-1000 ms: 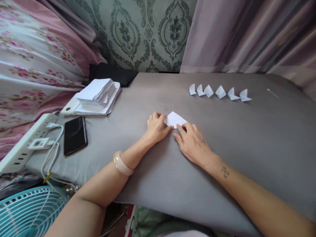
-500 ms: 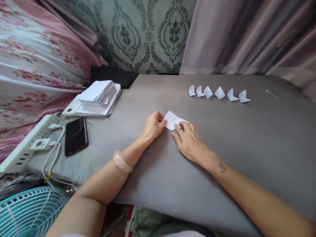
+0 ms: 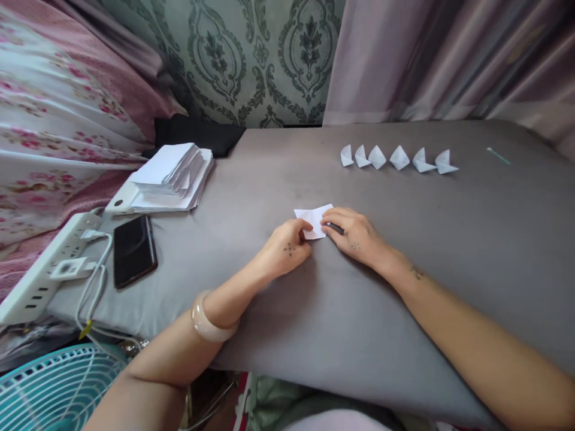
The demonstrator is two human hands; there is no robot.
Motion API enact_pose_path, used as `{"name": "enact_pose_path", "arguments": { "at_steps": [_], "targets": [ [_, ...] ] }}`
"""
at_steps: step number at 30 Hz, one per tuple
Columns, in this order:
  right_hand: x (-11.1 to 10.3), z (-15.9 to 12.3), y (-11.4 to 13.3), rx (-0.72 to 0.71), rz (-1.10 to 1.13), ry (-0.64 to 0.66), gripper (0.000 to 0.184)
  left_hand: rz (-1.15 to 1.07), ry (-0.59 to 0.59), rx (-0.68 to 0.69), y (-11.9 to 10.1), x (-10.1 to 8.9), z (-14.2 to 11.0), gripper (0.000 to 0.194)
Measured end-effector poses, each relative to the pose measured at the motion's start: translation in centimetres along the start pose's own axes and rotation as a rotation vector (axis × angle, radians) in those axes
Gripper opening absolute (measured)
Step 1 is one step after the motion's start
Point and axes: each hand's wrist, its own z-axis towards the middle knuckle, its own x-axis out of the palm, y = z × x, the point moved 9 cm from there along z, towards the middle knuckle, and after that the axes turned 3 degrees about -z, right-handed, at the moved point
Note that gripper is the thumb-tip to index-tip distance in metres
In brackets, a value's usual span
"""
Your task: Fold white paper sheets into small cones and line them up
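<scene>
A small piece of folded white paper is held between my two hands, just above or on the grey cloth. My left hand pinches its lower left edge between thumb and fingers. On the other side, my right hand grips the right edge, its fingers curled; a dark gap shows between thumb and forefinger. Farther back, several folded white paper pieces stand in a row. How many layers the held paper has, I cannot tell.
A stack of white paper lies at the left, with a black phone in front. A white power strip with cables runs along the left edge, above a turquoise fan. A thin stick lies far right.
The paper has turned in my hands, its peaked top now a slanting edge. My right hand has gone from resting spread fingers on it to gripping its edge. The view has shifted slightly.
</scene>
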Motion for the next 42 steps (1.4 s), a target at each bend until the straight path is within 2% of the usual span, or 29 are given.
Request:
{"name": "enact_pose_path", "arguments": {
  "at_steps": [4,7,10,14,23,30,34,37,42],
  "targets": [
    [-0.6,-0.8,1.9,-0.073,-0.086,0.009,0.027,0.260,-0.098,0.148,-1.1,-0.7,-0.1,0.034],
    [-0.8,-1.2,3.1,-0.106,-0.169,0.091,0.034,0.430,-0.145,0.302,-2.4,-0.9,-0.2,0.024],
    [-1.0,-1.6,3.7,-0.157,-0.199,0.129,0.034,0.511,-0.091,0.410,-3.0,-0.5,0.0,0.024],
    [-1.0,-2.2,3.5,-0.187,-0.210,0.141,0.038,0.470,0.001,0.455,-2.5,0.1,0.8,0.027],
    [-1.2,-3.1,3.1,-0.205,-0.155,0.141,0.039,0.302,0.040,0.435,-1.7,0.2,2.9,0.025],
    [-1.8,-3.0,3.0,-0.188,-0.116,0.118,0.038,0.154,-0.053,0.198,-0.8,-1.2,3.6,0.017],
    [-1.8,-2.9,2.9,-0.173,-0.109,0.125,0.039,0.102,-0.004,0.151,-0.5,-0.8,4.0,0.021],
    [-1.8,-2.9,2.8,-0.168,-0.103,0.129,0.039,0.083,-0.015,0.118,-0.2,-0.8,4.2,0.026],
    [-1.8,-2.8,2.7,-0.150,-0.095,0.133,0.040,0.024,-0.046,0.089,0.4,-0.8,4.3,0.020]
  ]
}}
